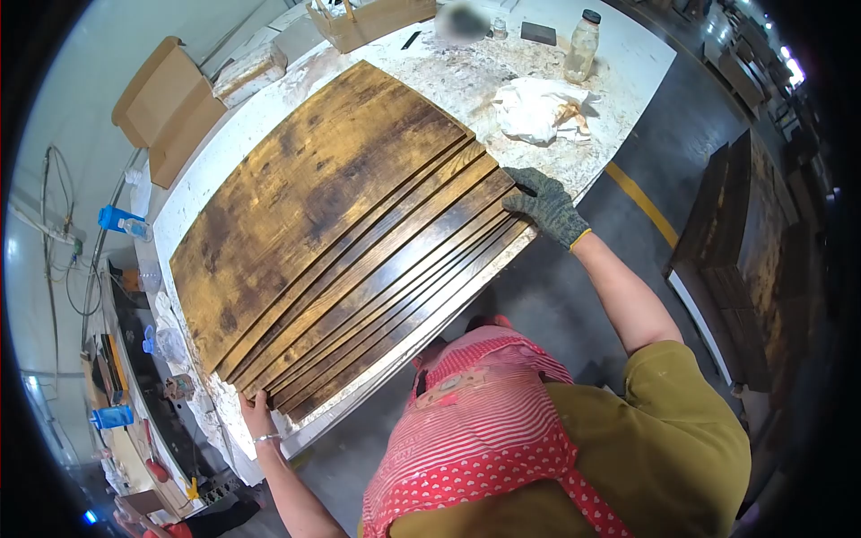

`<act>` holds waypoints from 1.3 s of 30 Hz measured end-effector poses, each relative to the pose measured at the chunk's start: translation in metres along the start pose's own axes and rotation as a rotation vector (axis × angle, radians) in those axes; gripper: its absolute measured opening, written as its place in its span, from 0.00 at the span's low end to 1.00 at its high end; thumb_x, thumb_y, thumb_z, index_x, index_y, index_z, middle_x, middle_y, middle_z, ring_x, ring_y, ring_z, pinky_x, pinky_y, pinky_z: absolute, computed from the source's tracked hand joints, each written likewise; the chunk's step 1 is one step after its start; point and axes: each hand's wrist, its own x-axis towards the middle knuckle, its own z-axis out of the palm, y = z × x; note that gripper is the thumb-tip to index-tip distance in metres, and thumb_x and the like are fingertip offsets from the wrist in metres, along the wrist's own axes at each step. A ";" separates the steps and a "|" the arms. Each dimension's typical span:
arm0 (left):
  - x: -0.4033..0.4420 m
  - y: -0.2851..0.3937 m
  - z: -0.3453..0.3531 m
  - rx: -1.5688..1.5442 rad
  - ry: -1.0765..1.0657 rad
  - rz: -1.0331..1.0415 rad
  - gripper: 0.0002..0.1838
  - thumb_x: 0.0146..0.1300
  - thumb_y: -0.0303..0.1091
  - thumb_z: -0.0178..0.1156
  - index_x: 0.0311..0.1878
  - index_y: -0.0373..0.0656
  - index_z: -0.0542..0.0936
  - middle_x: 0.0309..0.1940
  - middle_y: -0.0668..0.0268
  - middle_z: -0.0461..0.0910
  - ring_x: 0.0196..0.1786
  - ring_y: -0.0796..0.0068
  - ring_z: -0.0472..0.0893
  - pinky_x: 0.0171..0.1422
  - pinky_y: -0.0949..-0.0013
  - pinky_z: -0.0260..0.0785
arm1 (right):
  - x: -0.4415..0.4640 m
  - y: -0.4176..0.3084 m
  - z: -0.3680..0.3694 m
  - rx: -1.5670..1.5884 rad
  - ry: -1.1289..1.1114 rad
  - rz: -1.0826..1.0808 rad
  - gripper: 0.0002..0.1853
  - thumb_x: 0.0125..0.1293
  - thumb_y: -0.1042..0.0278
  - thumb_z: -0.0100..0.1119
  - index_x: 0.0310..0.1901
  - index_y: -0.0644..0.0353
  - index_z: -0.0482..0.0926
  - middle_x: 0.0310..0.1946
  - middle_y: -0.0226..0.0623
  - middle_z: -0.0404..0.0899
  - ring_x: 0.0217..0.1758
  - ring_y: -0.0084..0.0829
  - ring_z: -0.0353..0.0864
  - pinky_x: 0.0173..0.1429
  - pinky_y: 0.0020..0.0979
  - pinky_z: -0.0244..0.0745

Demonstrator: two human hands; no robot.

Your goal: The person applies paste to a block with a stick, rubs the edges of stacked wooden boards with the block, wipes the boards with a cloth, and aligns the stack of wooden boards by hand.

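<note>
A fanned stack of brown wood-grain boards (pixel 314 188) lies on the white worktable, their near edges stepped toward me. My bare left hand (pixel 257 414) is closed on the left end of the lower boards, its thumb at the edge and the other fingers mostly hidden. At the opposite end, my right hand (pixel 547 206) in a dark grey-green knit glove grips the ends of boards in the same stack. The surfaces are mottled dark and golden, with a shine on the nearer boards.
The stained worktable (pixel 619 54) also carries a crumpled white cloth (pixel 543 109), a jar with a dark lid (pixel 583 47) and a cardboard box (pixel 372 22). An open carton (pixel 175 108) sits at its far left. More stacked boards (pixel 744 242) stand at right.
</note>
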 end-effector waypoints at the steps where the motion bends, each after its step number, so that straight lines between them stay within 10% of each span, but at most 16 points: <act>1: -0.002 -0.001 0.003 0.000 0.001 -0.003 0.26 0.61 0.31 0.60 0.61 0.35 0.64 0.29 0.74 0.66 0.27 0.85 0.64 0.28 0.78 0.57 | 0.000 0.002 0.000 -0.016 0.002 -0.019 0.28 0.55 0.57 0.66 0.55 0.62 0.74 0.48 0.43 0.77 0.52 0.37 0.76 0.57 0.33 0.69; 8: -0.013 0.010 0.016 0.015 0.015 0.084 0.11 0.61 0.33 0.61 0.36 0.43 0.67 0.23 0.77 0.60 0.22 0.87 0.58 0.23 0.78 0.49 | -0.003 0.011 0.010 0.104 0.143 0.061 0.23 0.55 0.54 0.66 0.46 0.64 0.79 0.42 0.43 0.80 0.47 0.37 0.78 0.54 0.32 0.70; 12: -0.013 0.014 0.012 0.081 -0.017 0.017 0.33 0.60 0.32 0.62 0.65 0.32 0.61 0.29 0.74 0.68 0.24 0.86 0.62 0.25 0.79 0.53 | -0.001 0.011 0.005 0.093 0.124 0.073 0.24 0.55 0.53 0.65 0.47 0.64 0.79 0.44 0.44 0.80 0.48 0.37 0.78 0.54 0.32 0.70; 26: -0.011 0.004 0.010 0.069 -0.087 0.112 0.22 0.61 0.36 0.60 0.57 0.43 0.70 0.31 0.75 0.73 0.22 0.88 0.60 0.23 0.81 0.50 | -0.004 0.029 0.008 0.018 0.120 -0.086 0.23 0.57 0.56 0.63 0.49 0.66 0.77 0.44 0.45 0.79 0.49 0.38 0.77 0.56 0.33 0.69; 29: -0.006 -0.001 0.005 0.121 -0.046 0.058 0.17 0.62 0.38 0.59 0.53 0.45 0.73 0.34 0.75 0.74 0.28 0.86 0.65 0.31 0.79 0.59 | -0.014 0.002 -0.003 0.492 -0.153 0.209 0.32 0.55 0.57 0.65 0.59 0.64 0.69 0.51 0.46 0.75 0.53 0.39 0.75 0.59 0.36 0.69; 31: -0.022 0.013 0.012 -0.062 -0.135 0.021 0.25 0.64 0.36 0.57 0.62 0.39 0.66 0.53 0.63 0.74 0.53 0.73 0.73 0.59 0.70 0.64 | -0.003 0.049 0.000 -0.050 -0.088 -0.112 0.33 0.52 0.64 0.67 0.60 0.65 0.69 0.52 0.44 0.74 0.56 0.34 0.74 0.60 0.32 0.68; 39: -0.023 0.024 0.023 -0.254 -0.090 -0.042 0.20 0.67 0.32 0.53 0.60 0.37 0.68 0.54 0.64 0.74 0.54 0.75 0.72 0.60 0.72 0.62 | 0.017 0.053 0.000 0.047 -0.081 0.012 0.27 0.53 0.70 0.67 0.55 0.66 0.74 0.49 0.42 0.77 0.53 0.33 0.75 0.59 0.30 0.68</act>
